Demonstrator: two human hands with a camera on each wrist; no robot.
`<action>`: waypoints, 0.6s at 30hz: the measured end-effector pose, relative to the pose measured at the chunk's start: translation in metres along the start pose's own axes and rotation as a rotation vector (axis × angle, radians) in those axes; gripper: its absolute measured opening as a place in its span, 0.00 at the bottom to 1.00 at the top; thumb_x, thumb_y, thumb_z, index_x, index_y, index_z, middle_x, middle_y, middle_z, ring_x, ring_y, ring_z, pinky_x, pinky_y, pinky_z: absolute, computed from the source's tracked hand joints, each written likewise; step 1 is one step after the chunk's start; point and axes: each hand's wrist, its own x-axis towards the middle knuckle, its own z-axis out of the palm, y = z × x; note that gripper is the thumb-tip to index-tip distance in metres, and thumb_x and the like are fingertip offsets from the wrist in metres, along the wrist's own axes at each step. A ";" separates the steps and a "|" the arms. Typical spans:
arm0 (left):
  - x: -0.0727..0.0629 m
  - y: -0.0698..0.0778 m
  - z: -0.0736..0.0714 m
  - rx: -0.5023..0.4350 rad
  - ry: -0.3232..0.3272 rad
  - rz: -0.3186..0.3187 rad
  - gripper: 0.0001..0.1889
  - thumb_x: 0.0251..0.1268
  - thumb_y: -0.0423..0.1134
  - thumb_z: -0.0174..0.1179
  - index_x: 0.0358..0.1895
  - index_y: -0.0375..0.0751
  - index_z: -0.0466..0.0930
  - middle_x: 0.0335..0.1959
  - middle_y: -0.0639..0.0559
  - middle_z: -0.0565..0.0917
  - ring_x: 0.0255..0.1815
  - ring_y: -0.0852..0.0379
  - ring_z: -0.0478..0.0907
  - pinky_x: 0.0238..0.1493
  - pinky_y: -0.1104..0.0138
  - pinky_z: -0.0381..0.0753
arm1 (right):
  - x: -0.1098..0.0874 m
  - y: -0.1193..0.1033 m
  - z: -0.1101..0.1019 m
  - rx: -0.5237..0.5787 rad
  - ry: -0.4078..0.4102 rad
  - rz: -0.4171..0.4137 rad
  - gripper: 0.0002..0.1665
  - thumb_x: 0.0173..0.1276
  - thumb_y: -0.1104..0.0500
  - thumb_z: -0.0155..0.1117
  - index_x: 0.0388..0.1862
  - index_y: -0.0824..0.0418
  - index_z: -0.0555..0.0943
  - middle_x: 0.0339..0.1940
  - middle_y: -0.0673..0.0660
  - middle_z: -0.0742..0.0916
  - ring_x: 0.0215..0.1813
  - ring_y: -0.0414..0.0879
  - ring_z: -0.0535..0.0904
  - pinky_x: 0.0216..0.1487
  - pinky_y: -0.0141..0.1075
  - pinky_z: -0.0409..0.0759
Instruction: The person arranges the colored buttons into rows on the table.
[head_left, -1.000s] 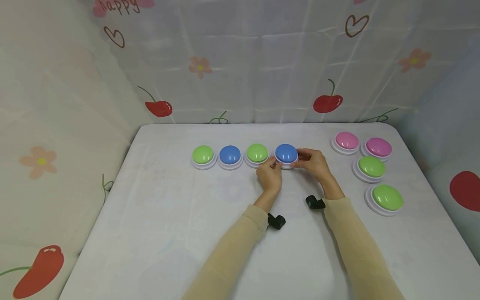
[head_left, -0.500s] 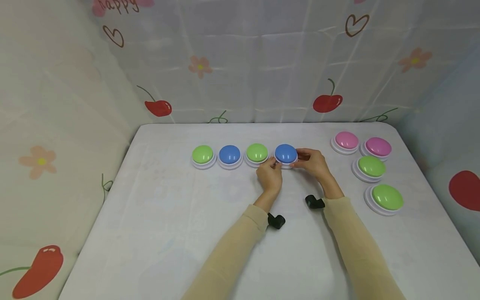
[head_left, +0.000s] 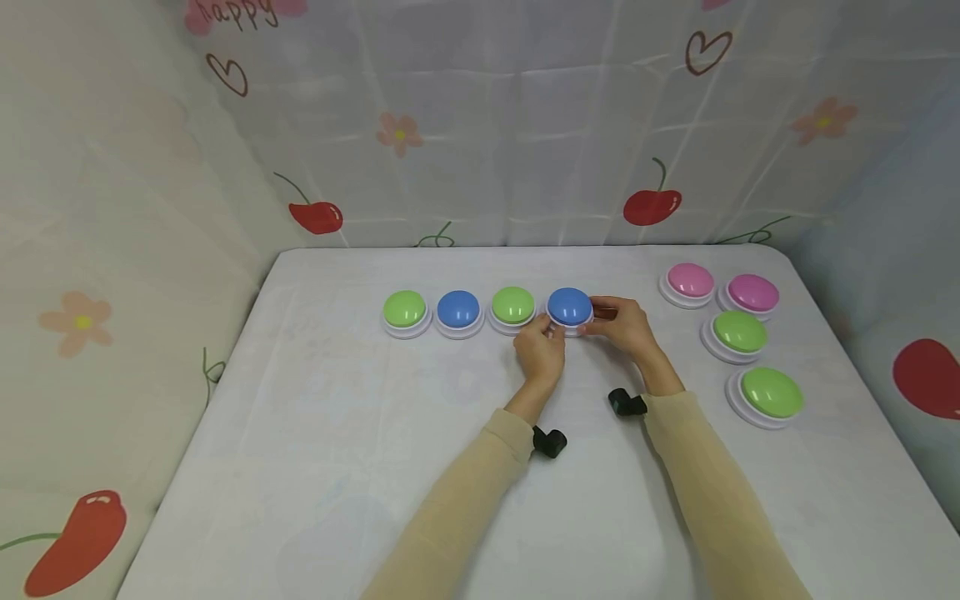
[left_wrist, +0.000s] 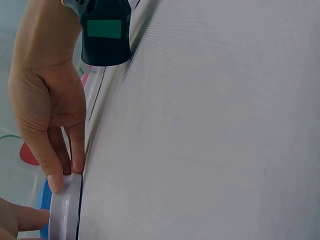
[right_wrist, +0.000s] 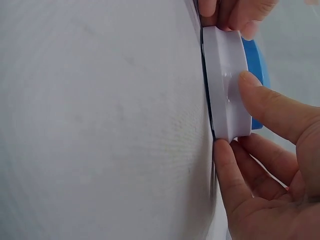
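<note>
A row of dome-topped push buttons on white bases stands across the table. At its right end is a blue push button, held between both hands. My left hand has its thumb and fingers on the near left of the base. On the right side, my right hand pinches the base, thumb in front and fingers around the edge. The base sits at the tabletop in the right wrist view. Left of it are a green button, another blue button and another green button.
On the table's right side stand two pink buttons and two more green buttons. The white table meets a printed curtain at the back. Black wrist cameras jut inward from both sleeves.
</note>
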 end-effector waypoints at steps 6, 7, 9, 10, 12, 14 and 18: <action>0.001 0.006 -0.009 -0.034 -0.102 -0.075 0.07 0.55 0.31 0.69 0.36 0.32 0.87 0.21 0.44 0.82 0.23 0.59 0.69 0.24 0.72 0.68 | -0.003 -0.004 0.000 -0.026 -0.028 0.021 0.40 0.61 0.63 0.71 0.71 0.68 0.67 0.67 0.69 0.76 0.68 0.62 0.72 0.68 0.53 0.72; 0.001 0.006 -0.010 -0.042 -0.119 -0.092 0.08 0.55 0.31 0.69 0.38 0.31 0.87 0.22 0.43 0.82 0.24 0.58 0.70 0.24 0.71 0.69 | -0.004 -0.005 0.000 -0.032 -0.034 0.026 0.41 0.61 0.63 0.71 0.71 0.68 0.66 0.68 0.69 0.76 0.68 0.62 0.72 0.68 0.53 0.72; 0.001 0.008 -0.014 -0.051 -0.151 -0.126 0.12 0.55 0.32 0.69 0.43 0.30 0.86 0.28 0.40 0.85 0.28 0.55 0.76 0.28 0.68 0.75 | -0.006 -0.007 -0.001 -0.042 -0.044 0.038 0.42 0.62 0.62 0.70 0.73 0.68 0.64 0.68 0.69 0.75 0.69 0.62 0.71 0.69 0.53 0.71; 0.001 0.010 -0.016 -0.054 -0.170 -0.142 0.15 0.55 0.32 0.69 0.46 0.30 0.85 0.31 0.39 0.86 0.31 0.53 0.77 0.31 0.67 0.77 | -0.007 -0.008 -0.002 -0.046 -0.048 0.042 0.43 0.62 0.62 0.70 0.73 0.68 0.63 0.69 0.69 0.74 0.70 0.62 0.70 0.69 0.53 0.71; 0.000 0.012 -0.020 -0.047 -0.222 -0.169 0.18 0.54 0.33 0.69 0.49 0.30 0.84 0.32 0.39 0.86 0.32 0.52 0.77 0.31 0.66 0.76 | -0.011 -0.009 -0.004 -0.064 -0.056 0.051 0.43 0.63 0.60 0.69 0.74 0.67 0.62 0.70 0.68 0.73 0.70 0.62 0.69 0.69 0.54 0.71; -0.001 0.016 -0.025 -0.028 -0.278 -0.199 0.21 0.54 0.34 0.69 0.52 0.30 0.83 0.39 0.40 0.87 0.37 0.53 0.80 0.36 0.67 0.80 | -0.018 -0.012 -0.008 -0.076 -0.063 0.049 0.43 0.64 0.59 0.68 0.74 0.67 0.62 0.71 0.68 0.72 0.70 0.62 0.69 0.68 0.55 0.72; -0.004 0.027 -0.034 -0.054 -0.381 -0.229 0.23 0.56 0.36 0.68 0.55 0.30 0.81 0.49 0.40 0.86 0.47 0.49 0.84 0.44 0.64 0.85 | -0.036 -0.017 -0.019 -0.093 -0.058 0.000 0.40 0.65 0.58 0.67 0.73 0.66 0.64 0.70 0.67 0.73 0.69 0.63 0.70 0.65 0.56 0.74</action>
